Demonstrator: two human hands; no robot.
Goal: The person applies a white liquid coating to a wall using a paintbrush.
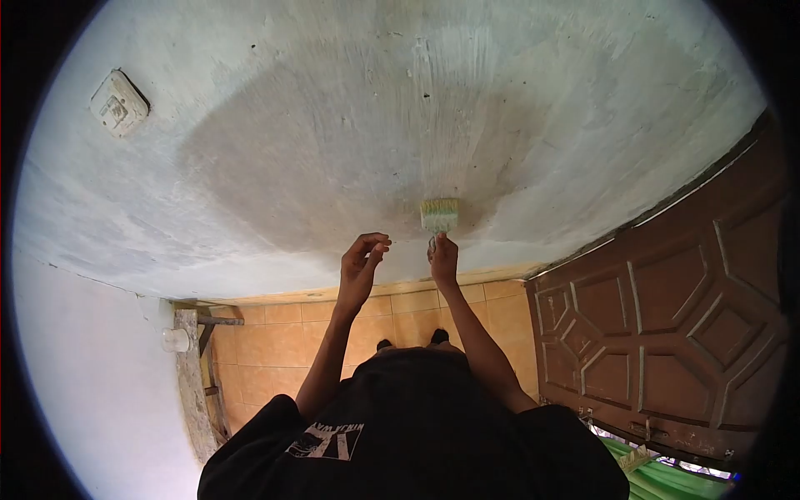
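My right hand (443,257) is closed round the handle of a wide paint brush (440,218). The brush points up, its yellowish-green bristles against or close to the lower part of the wall (350,150). Pale vertical streaks run up the wall above the bristles, across a darker, greyish patch. To the left of the brush, my left hand (364,258) is raised in front of the wall with nothing in it, its fingers curved and thumb apart.
A light switch (121,104) is at the wall's upper left. A wooden bench (193,375) with a white cup-like object (176,340) stands at left. Brown panelled door (667,317) and green cloth (667,479) are at right. Orange tiles (275,333) cover the floor.
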